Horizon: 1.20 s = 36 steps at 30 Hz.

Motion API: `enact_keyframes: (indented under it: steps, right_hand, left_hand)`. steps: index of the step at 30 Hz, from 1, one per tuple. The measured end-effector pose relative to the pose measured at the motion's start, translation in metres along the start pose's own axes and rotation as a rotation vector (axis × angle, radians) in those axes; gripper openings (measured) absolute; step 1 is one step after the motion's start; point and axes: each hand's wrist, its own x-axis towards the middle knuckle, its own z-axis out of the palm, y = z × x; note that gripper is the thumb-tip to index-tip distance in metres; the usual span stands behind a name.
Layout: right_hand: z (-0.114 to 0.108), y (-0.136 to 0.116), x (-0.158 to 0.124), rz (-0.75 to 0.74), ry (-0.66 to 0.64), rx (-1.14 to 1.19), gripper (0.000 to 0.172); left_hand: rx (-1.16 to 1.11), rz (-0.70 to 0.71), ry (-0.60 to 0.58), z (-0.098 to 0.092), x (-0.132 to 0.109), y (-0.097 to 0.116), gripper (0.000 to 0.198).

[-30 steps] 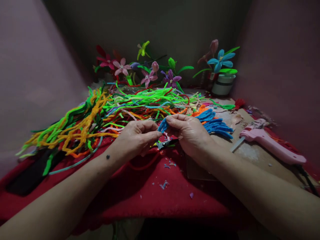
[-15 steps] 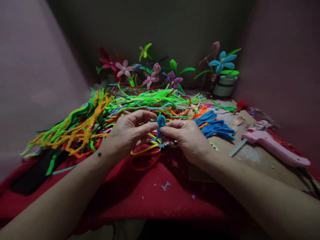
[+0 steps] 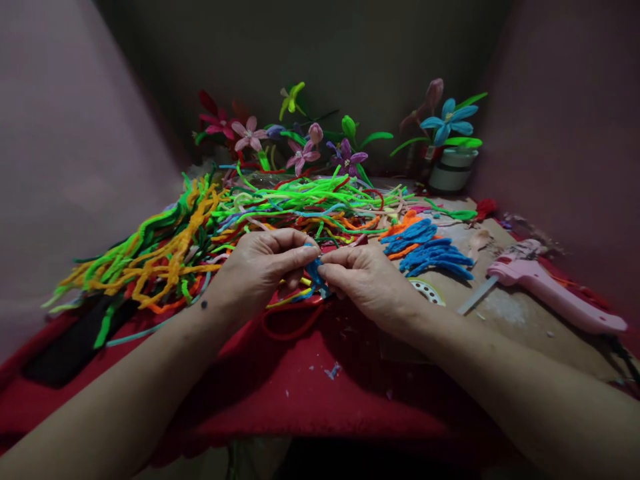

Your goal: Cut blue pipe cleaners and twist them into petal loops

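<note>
A small blue pipe-cleaner petal (image 3: pixel 315 272) is held between both hands at the middle of the view. My left hand (image 3: pixel 263 263) pinches its upper end between thumb and forefinger. My right hand (image 3: pixel 367 275) grips it lower down with thumb and forefinger, and the fingertips nearly meet. Much of the petal is covered by the fingers. Beneath the hands lie red-handled scissors (image 3: pixel 291 333), partly hidden. To the right of my right hand rests a pile of blue petals (image 3: pixel 435 257) over orange ones (image 3: pixel 407 220).
Loose pipe cleaners in many colours (image 3: pixel 300 200) spread across the back and left. A pink glue gun (image 3: pixel 555 290) lies on cardboard (image 3: pixel 505 320) at the right. Pipe-cleaner flowers (image 3: pixel 345 157) and a white pot (image 3: pixel 453 170) stand behind. Blue scraps (image 3: pixel 333 371) dot the red cloth (image 3: pixel 300 407).
The blue petal stood upright above the fingertips; now it is lower, tilted and more covered by the fingers. My left thumb and forefinger have closed over its top.
</note>
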Motion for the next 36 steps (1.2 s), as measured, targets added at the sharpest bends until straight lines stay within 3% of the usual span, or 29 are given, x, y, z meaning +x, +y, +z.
enact_keyframes:
  steps: [6,16,21,23,28,31,36]
  right_hand:
    - [0.002,0.002,-0.002,0.099,-0.006,0.069,0.023]
    - [0.003,0.013,0.001,0.058,-0.021,0.138,0.027]
    - [0.003,0.009,0.001,0.037,-0.019,0.128,0.027]
    - [0.003,0.009,0.001,0.030,-0.030,0.144,0.028]
    - [0.004,0.010,0.003,0.103,-0.031,0.204,0.015]
    - [0.005,0.008,0.003,0.101,0.043,0.267,0.004]
    - [0.006,0.007,0.003,0.045,0.161,0.154,0.007]
  left_hand:
    - [-0.021,0.018,0.058,0.002,-0.001,0.003,0.017]
    - [0.022,0.008,0.122,0.009,-0.003,0.003,0.018]
    - [-0.036,-0.076,-0.076,0.003,0.000,0.002,0.017]
    - [-0.036,-0.103,-0.104,0.003,0.000,0.002,0.018]
    - [-0.016,-0.080,-0.026,0.003,0.000,0.001,0.023]
    - [0.014,-0.050,0.029,0.003,0.000,0.001,0.024]
    - [0.015,-0.047,0.088,0.007,-0.002,0.001,0.025]
